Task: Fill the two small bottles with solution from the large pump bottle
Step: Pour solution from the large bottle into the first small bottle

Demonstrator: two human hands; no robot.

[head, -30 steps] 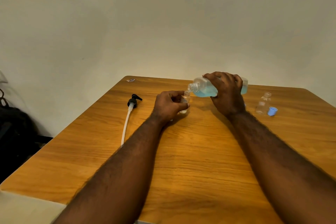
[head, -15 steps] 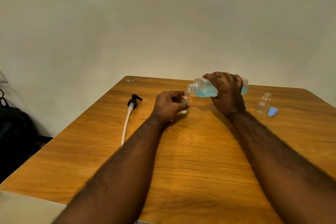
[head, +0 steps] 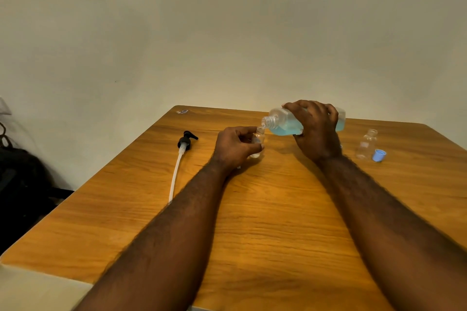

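Blue solution half fills the large bottle (head: pixel 285 124), which lies tipped nearly level above the wooden table (head: pixel 278 222), its open threaded neck directly over the mouth of a small clear bottle (head: pixel 258 142). The right hand (head: pixel 316 131) grips the large bottle from above, fingers wrapped over its body. The left hand (head: pixel 236 146) holds the small bottle upright on the table, fingers curled round it. A second small bottle (head: pixel 366 144) stands uncapped near the right edge, a blue cap (head: pixel 379 155) just beside it. The black pump head (head: pixel 186 141) with its white tube (head: pixel 175 177) lies to the left, apart from both hands.
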